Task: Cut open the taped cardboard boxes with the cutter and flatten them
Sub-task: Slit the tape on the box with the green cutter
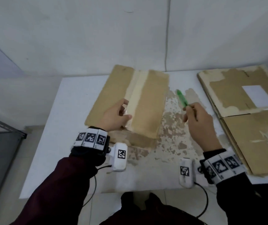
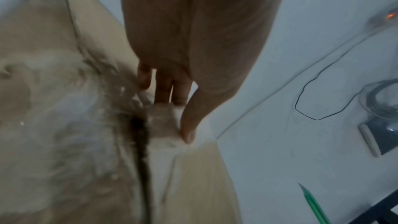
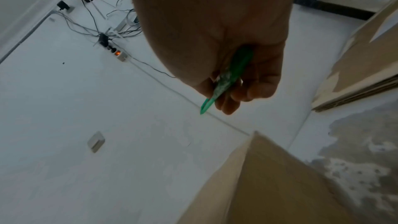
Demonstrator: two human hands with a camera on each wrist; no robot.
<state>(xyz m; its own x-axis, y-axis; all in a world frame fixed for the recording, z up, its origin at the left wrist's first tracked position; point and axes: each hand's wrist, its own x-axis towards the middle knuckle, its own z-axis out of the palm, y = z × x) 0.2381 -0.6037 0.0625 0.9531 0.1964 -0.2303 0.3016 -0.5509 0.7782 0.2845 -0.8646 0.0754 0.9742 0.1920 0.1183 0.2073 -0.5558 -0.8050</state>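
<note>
The left hand [image 1: 116, 115] pinches clear tape [image 1: 125, 109] on the box [image 1: 148, 103]; the right hand [image 1: 198, 120], beside it, grips the green cutter [image 1: 182, 100].

- Setting: a bare workroom or recording space is showing, not a home.
- White table [image 1: 75, 101]: worn top, brown patches showing through where the coating is peeling.
- Plain white walls [image 1: 81, 38] are closing in behind it.
- Flattened cardboard stack [image 1: 250, 127] is lying at the table's right.
- Power strip [image 3: 117, 52], lit switch, loose cables trailing.
- Grey metal shelf frame [image 1: 3, 125] is standing at left.
</note>
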